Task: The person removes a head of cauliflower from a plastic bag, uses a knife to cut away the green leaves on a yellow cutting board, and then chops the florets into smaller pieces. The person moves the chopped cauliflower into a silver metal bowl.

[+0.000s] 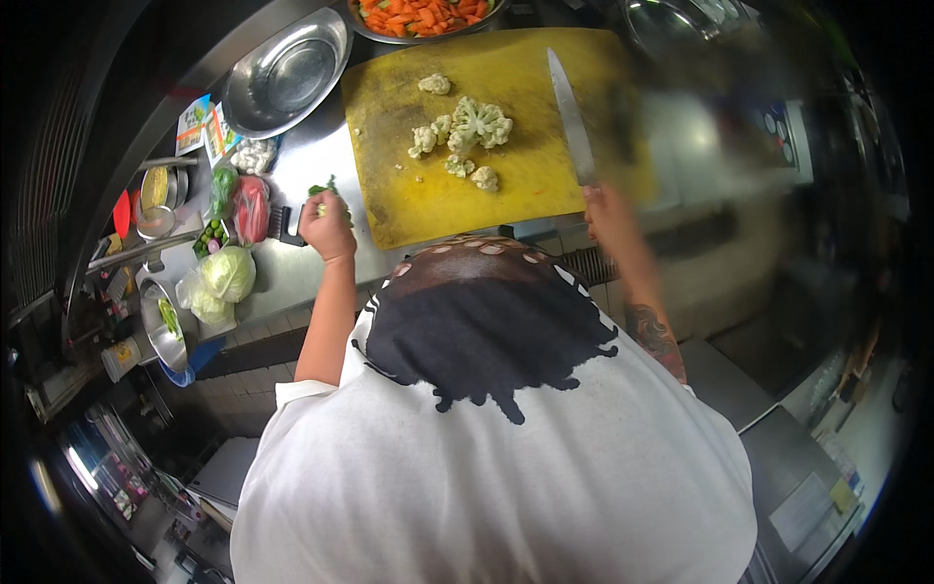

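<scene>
My right hand (600,210) grips a long kitchen knife (571,113) by its handle. Its blade points away from me above the right part of a yellow cutting board (408,212). Left of the board, over the steel counter, my left hand (328,228) is closed around a leafy green piece (323,188); the fingers hide most of it, so its exact kind is unclear. A large cut piece of cauliflower (478,124) lies mid-board. Around it are several smaller florets, among them one floret (435,84) farther back and another floret (484,178) nearer me.
An oval steel bowl (292,80) stands left of the board; a bowl of cut carrots (423,16) stands behind it. Left on the counter are bagged garlic (253,155), a red bagged item (252,209), small green fruits (212,235) and cabbages (228,274). The right side is blurred.
</scene>
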Available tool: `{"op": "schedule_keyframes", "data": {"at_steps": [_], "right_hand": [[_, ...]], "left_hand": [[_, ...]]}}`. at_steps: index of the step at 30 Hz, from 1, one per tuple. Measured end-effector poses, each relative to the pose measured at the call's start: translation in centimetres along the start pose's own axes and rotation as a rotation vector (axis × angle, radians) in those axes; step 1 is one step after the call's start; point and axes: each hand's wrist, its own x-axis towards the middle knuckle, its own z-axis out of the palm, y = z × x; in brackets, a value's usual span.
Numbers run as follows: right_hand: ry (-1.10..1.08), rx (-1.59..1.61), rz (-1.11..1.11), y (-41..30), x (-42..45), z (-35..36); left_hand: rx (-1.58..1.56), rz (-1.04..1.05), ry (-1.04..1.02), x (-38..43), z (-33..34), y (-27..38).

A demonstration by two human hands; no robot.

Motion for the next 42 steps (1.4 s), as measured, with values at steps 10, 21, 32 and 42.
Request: {"op": "schedule_keyframes", "data": {"at_steps": [10, 21, 32, 42], "right_hand": [[-0.012, 0.148, 0.035, 0.8, 2.4, 0.9], [0.030, 0.156, 0.034, 0.1, 1.6, 3.2], [0.122, 0.070, 0.070, -2.4, -6.7, 5.7], [0.142, -0.115, -0.061, -0.4, -8.6, 2.7]], "left_hand": [[0.095, 0.382, 0.794, 8.7, -27.7, 19.2], [0.965, -0.106, 1.227, 24.1, -61.7, 29.6], [0.855, 1.244, 0.213, 12.4, -27.3, 21.3], [0.647, 0.941, -0.803, -3.8, 12.1, 6.1]]}}
